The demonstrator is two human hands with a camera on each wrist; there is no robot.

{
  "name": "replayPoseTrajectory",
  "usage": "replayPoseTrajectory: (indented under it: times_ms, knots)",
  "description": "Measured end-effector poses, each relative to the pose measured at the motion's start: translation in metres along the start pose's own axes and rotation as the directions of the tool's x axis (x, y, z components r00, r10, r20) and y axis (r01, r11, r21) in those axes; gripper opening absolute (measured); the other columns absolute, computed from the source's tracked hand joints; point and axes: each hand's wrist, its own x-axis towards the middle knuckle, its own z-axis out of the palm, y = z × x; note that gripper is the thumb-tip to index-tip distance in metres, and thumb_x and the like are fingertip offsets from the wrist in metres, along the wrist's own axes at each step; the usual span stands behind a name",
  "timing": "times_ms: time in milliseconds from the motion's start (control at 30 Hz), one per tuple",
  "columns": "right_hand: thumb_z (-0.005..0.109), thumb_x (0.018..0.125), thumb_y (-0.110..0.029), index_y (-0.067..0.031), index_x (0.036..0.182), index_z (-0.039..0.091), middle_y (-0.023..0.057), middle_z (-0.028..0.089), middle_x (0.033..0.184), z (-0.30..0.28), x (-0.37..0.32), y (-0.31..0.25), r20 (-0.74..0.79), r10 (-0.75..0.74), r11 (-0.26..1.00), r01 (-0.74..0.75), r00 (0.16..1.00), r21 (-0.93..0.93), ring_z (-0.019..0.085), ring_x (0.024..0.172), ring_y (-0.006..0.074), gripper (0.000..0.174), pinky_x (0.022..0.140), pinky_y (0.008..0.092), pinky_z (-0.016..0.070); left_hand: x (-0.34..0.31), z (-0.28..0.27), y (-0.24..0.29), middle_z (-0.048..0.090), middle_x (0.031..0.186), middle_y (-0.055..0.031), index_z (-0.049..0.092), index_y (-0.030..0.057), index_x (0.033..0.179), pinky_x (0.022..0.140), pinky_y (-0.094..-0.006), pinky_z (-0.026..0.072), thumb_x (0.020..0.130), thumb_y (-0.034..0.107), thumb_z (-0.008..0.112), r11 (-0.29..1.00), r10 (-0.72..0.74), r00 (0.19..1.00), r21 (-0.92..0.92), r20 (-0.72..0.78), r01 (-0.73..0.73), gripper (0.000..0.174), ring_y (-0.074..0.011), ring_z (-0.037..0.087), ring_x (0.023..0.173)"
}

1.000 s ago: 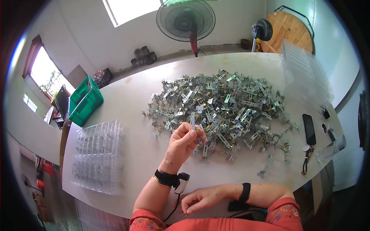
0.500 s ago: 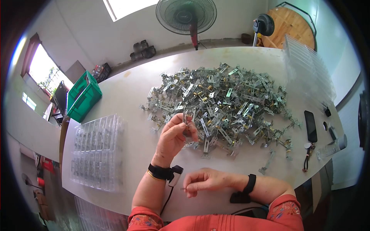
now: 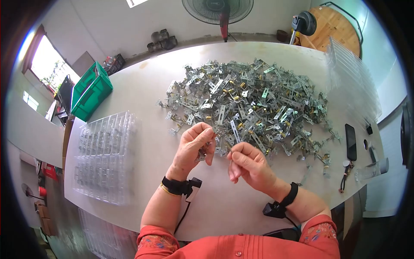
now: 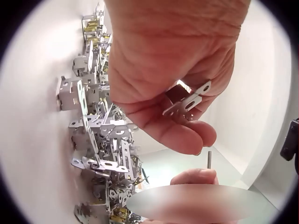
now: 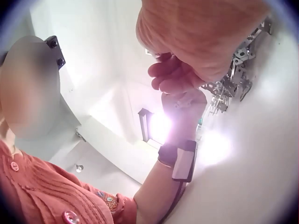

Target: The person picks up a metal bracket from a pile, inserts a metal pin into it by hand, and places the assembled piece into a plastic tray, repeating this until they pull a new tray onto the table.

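In the head view, the left hand point(image 3: 194, 146) is in front of the pile of metal brackets point(image 3: 246, 103), its fingers curled round a small bracket. The left wrist view shows this bracket point(image 4: 189, 102) with holes in its flat tabs, partly hidden by the palm and fingers. The right hand point(image 3: 253, 166) is just to the right of the left one, apart from it. Between its thumb and index finger it pinches a thin metal pin point(image 4: 209, 160), which points toward the left hand. In the right wrist view, the right hand point(image 5: 201, 42) hides its own fingertips.
Clear plastic trays point(image 3: 103, 159) with parts inside stand on the left of the white table, a green crate point(image 3: 92, 91) beyond them. At the right are stacked clear trays point(image 3: 351, 82), a phone point(image 3: 350, 142) and a clear bottle point(image 3: 371, 170).
The right hand has risen from near the body toward the pile and come beside the left hand. The left hand has shifted slightly, with the bracket still held. The head view has tilted downward.
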Motion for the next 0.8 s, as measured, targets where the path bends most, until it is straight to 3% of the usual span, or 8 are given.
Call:
replayPoseTrajectory:
  times_ms: [133,600,800]
  knots:
    - [0.052,0.105,-0.020,-0.0049,0.105,0.059,0.0014,0.056,0.067,-0.002,0.002,-0.008,-0.019,-0.052,0.999,0.052,0.998,-0.003,0.062,0.063,0.0170,0.016,0.057,0.0313,0.0503,0.000,0.005,-0.007,0.063,0.066,-0.0071,0.057,0.0041,0.096,0.038,-0.0235,0.0424,0.102,0.024,0.060,0.998,-0.029,0.999,0.059,0.036,0.027,0.021,-0.0133,0.055,0.043]
    - [0.052,0.105,-0.019,-0.0035,0.105,0.057,0.0032,0.060,0.070,-0.002,0.003,-0.012,-0.069,-0.014,0.998,0.010,0.998,-0.065,0.062,0.065,0.0147,0.016,0.060,0.0295,0.0519,-0.001,0.007,-0.001,0.063,0.065,-0.0064,0.058,0.0039,0.092,0.035,-0.0210,0.0347,0.098,0.023,0.066,0.984,-0.092,0.995,0.152,-0.031,0.096,0.022,-0.0084,0.049,0.039]
    - [0.052,0.104,-0.015,-0.0021,0.112,0.052,0.0034,0.060,0.070,0.003,0.003,-0.014,-0.146,-0.105,0.944,0.053,0.984,-0.327,0.061,0.065,0.0106,0.016,0.060,0.0261,0.0511,0.000,0.008,-0.003,0.062,0.062,-0.0059,0.058,0.0047,0.091,0.034,-0.0200,0.0311,0.099,0.021,0.065,0.955,-0.052,0.997,0.290,-0.050,0.064,0.020,-0.0060,0.045,0.038]
